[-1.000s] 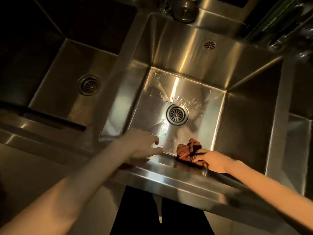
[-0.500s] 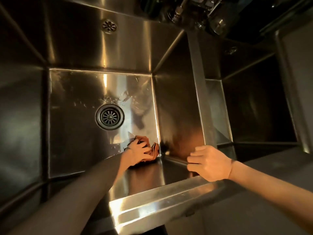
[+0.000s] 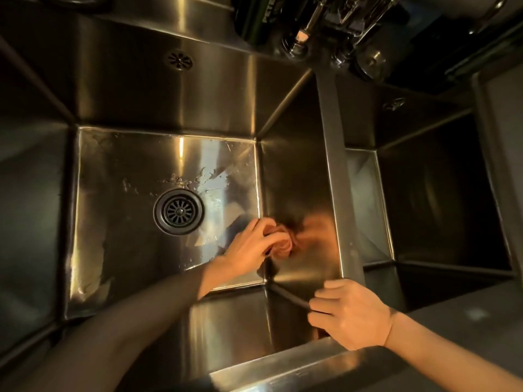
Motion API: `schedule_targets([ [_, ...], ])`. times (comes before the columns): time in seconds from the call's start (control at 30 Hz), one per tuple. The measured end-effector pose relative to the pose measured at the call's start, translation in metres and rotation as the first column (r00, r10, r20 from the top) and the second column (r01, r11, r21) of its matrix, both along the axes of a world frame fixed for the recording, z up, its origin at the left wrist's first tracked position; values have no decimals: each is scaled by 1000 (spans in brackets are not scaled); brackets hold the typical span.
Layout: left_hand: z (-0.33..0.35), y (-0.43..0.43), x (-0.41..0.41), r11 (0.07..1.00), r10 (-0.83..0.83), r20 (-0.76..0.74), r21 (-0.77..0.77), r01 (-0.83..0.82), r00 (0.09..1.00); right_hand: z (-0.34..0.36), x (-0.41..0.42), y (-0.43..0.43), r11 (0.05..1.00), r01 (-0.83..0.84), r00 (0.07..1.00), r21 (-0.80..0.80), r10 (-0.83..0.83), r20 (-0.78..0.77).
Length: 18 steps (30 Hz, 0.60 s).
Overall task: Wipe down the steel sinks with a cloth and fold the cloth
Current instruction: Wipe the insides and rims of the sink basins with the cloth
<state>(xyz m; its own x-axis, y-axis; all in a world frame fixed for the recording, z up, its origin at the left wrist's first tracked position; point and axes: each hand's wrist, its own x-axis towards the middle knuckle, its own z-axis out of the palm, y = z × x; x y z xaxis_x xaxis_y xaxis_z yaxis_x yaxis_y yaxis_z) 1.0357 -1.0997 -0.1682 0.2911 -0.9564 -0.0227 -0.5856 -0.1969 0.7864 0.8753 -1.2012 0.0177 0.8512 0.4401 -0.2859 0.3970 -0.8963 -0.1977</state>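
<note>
A deep steel sink (image 3: 119,171) fills the view, with a round drain (image 3: 179,211) in its wet floor. My left hand (image 3: 249,246) reaches down into it and grips a bunched reddish cloth (image 3: 284,243), pressing it against the lower part of the sink's right wall (image 3: 294,176). My right hand (image 3: 351,314) rests on the front rim near the divider, its fingers curled over the sink's edge. A second steel sink (image 3: 441,193) lies to the right, dark inside.
A narrow steel divider (image 3: 335,154) separates the two sinks. Faucet fittings and pipes (image 3: 334,26) hang at the back above the divider. An overflow grille (image 3: 179,60) sits in the back wall. The front rim (image 3: 283,372) runs along the bottom.
The cloth passed from my right hand to my left. My left hand has carried it from the floor's near right corner up onto the right wall. My right hand now holds the front rim.
</note>
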Motion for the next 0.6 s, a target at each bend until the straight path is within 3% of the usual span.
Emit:
schedule_targets([
  [0.1, 16, -11, 8, 946, 301, -193, -61, -318, 934, -3, -3, -1, 1000, 14, 1000, 25, -15, 16],
  [0.27, -2, -30, -11, 947, 319, -206, 25, -321, 925, -4, -2, -2, 999, 17, 998, 46, -19, 54],
  [0.37, -20, -31, -5, 927, 324, -68, 222, -302, 944, -6, -2, -3, 998, 33, 996, 52, -37, 78],
  [0.43, -12, -31, -9, 897, 305, -70, 357, -262, 950, -6, -4, -3, 998, 28, 997, 59, -33, 75],
  [0.53, 18, -21, -25, 897, 356, -329, 383, -221, 874, -5, -3, -2, 999, 21, 997, 42, -24, 72],
  [0.6, 40, -12, -39, 896, 391, -536, 408, -176, 748, -3, -1, -1, 999, 22, 999, 40, -24, 49],
])
